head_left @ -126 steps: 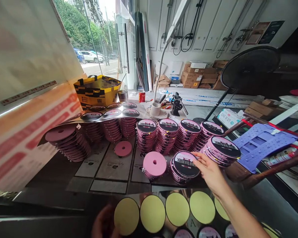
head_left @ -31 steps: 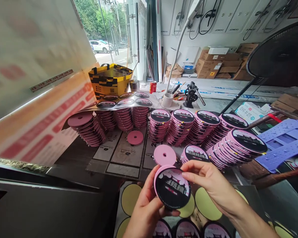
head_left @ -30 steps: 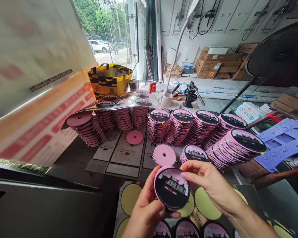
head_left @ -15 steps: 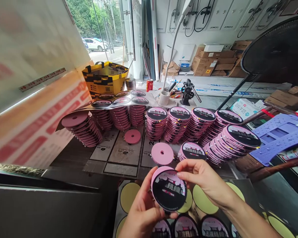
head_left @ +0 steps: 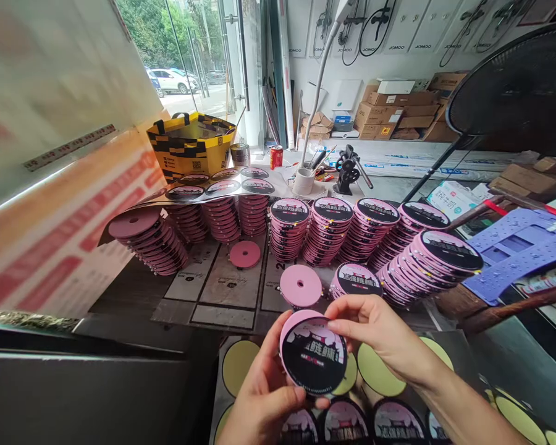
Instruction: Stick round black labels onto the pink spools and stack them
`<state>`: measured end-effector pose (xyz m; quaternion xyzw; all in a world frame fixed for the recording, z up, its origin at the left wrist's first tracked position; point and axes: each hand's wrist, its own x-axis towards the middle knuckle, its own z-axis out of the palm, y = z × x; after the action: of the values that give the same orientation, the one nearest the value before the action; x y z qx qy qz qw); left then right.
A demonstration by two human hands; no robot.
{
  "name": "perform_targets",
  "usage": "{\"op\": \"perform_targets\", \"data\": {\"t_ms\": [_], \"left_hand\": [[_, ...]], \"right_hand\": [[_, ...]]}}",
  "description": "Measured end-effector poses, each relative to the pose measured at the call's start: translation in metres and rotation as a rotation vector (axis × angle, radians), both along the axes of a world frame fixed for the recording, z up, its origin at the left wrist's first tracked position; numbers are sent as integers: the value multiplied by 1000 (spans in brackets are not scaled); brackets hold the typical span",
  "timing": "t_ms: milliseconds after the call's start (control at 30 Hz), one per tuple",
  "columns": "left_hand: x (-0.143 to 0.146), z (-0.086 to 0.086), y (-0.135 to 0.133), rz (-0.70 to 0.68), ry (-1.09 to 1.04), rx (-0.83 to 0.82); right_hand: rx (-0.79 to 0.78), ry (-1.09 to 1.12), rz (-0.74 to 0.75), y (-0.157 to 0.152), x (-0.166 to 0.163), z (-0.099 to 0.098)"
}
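Observation:
My left hand point(head_left: 265, 390) is wrapped round a pink disc point(head_left: 295, 320) from the left and below. Over its face lies a round black-and-pink sticker point(head_left: 313, 366), slightly offset so a pink rim shows at the upper left. Thumb and fingers of my right hand point(head_left: 375, 329) pinch the sticker's upper right edge. Just beyond, a bare pink spool-like disc point(head_left: 301, 285) with a centre hole lies on the table, next to a short stack of labelled discs point(head_left: 358, 281). Below my hands is a sticker sheet point(head_left: 398, 421) with printed rounds and yellowish blank circles.
Tall stacks of labelled discs point(head_left: 290, 232) stand at the centre and right. Unlabelled stacks point(head_left: 143, 241) stand left, some under another sticker sheet point(head_left: 222, 187). Behind are a yellow-black bag point(head_left: 189, 151), a red can point(head_left: 277, 157) and a lamp base point(head_left: 303, 182). A fan point(head_left: 514, 86) stands right.
The view has shifted slightly. Both hands keep the same hold, and the sticker sits almost unchanged over the pink disc.

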<state>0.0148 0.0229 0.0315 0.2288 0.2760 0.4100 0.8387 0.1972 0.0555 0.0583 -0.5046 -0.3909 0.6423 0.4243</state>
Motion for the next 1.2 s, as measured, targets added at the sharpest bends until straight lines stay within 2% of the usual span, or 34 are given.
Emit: {"op": "perform_targets", "data": {"t_ms": [467,767,1200], "left_hand": [[-3,-5,-1,-38,25,9],[-2,-8,-2,-4,-3,-16],[1,-8,-2,7,-69,47]], "right_hand": [[1,7,-4,-1,0,-2],[24,-44,-22,-3,-3,1],[30,-112,-54,-4,-5,1]]}}
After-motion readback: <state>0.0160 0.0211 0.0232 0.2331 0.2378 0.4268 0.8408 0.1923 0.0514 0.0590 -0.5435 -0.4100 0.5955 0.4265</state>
